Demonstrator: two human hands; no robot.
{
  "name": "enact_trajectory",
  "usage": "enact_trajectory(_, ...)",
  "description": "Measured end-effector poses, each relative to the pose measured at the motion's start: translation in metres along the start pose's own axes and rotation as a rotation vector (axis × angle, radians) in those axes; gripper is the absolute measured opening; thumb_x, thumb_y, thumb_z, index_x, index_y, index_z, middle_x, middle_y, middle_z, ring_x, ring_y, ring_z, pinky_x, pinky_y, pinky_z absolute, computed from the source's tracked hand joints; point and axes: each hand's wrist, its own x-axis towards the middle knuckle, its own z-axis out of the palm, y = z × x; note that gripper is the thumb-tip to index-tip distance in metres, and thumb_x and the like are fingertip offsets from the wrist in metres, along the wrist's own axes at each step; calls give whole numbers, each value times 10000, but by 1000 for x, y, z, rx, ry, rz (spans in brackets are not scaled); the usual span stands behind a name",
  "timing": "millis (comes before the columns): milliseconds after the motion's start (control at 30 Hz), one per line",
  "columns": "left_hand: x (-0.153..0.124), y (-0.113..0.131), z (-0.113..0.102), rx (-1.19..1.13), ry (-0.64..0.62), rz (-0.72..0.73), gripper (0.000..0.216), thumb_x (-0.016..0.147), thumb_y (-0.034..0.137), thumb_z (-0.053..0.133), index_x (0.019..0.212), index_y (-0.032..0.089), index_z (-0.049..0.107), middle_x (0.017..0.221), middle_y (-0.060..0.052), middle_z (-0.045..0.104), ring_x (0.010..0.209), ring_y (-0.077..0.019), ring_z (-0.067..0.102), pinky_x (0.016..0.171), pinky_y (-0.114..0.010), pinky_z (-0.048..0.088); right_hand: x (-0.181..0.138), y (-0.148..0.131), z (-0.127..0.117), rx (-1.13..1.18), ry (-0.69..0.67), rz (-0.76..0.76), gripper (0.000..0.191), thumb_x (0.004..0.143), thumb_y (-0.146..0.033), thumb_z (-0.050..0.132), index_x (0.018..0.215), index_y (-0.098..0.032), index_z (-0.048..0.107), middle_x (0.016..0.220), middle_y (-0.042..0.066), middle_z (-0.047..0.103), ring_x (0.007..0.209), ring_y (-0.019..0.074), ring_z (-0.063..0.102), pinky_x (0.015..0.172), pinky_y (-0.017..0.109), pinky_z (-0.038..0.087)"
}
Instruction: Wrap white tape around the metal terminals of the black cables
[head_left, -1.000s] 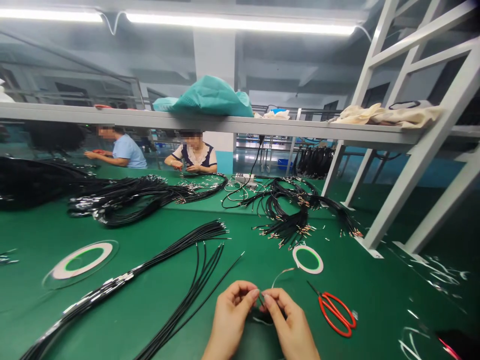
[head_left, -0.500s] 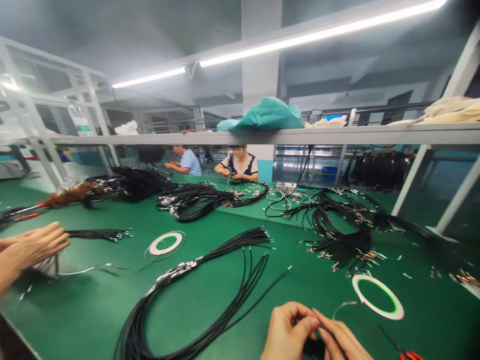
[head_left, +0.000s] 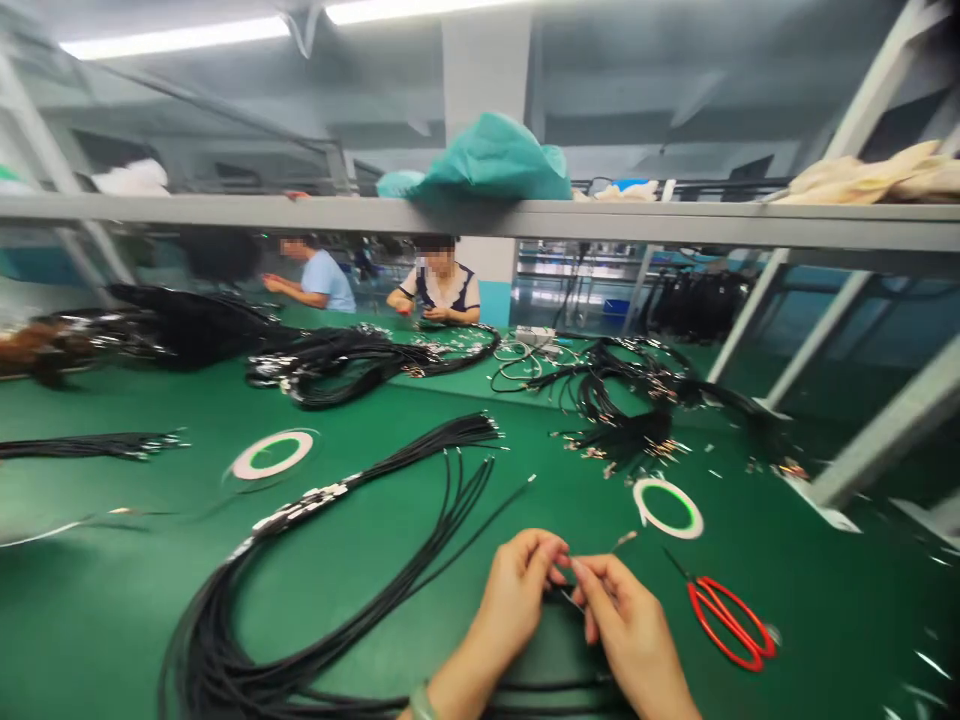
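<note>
My left hand [head_left: 517,590] and my right hand [head_left: 626,625] meet low in the middle of the view, fingertips pinched together on the end of a thin black cable [head_left: 566,597]. What exactly sits between the fingertips is too small to tell. A big loop of black cables [head_left: 315,590] lies on the green table [head_left: 390,560] just left of my hands. Red-handled scissors [head_left: 724,620] lie to the right of my right hand. A white tape ring [head_left: 667,507] lies behind them.
A second tape ring [head_left: 271,454] lies at centre left. Heaps of black cables [head_left: 352,360] and terminal-tipped cables [head_left: 622,420] cover the far table. Two people [head_left: 442,290] work opposite under a grey shelf [head_left: 525,220] holding a teal cloth [head_left: 487,160]. White frame struts [head_left: 862,450] stand right.
The view has swung back to the right and down. Another person's hand at the left edge has left the view. The scissors show fully again. My hands stay pinched together on the cable.
</note>
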Motion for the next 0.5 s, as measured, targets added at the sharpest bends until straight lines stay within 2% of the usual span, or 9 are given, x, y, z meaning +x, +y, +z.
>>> enact_trajectory(200, 7, -2, -3, -46, -36, -44, 334, 854, 437, 531, 959, 136, 630, 808, -33, 644, 621, -119, 578, 568, -223, 437, 1, -4, -1, 3, 36, 14, 350, 888, -483, 499, 831, -155, 609, 613, 3, 599, 389, 88, 465, 412, 207, 351)
enact_trajectory(400, 2, 2, -1, -16, -27, -35, 273, 725, 328, 719, 895, 125, 651, 757, -18, 642, 588, -98, 531, 566, -208, 405, -1, -7, 0, 58, 20, 33, 358, 871, -497, 517, 830, -154, 610, 589, -8, 581, 382, 88, 467, 407, 205, 355)
enact_trajectory(500, -2, 3, 0, 39, 27, 9, 156, 758, 273, 677, 769, 118, 663, 676, -8, 609, 603, -110, 521, 587, -219, 404, -3, -5, -1, 101, 2, 61, 394, 818, -531, 569, 893, -152, 646, 577, -9, 586, 387, 96, 471, 406, 208, 362)
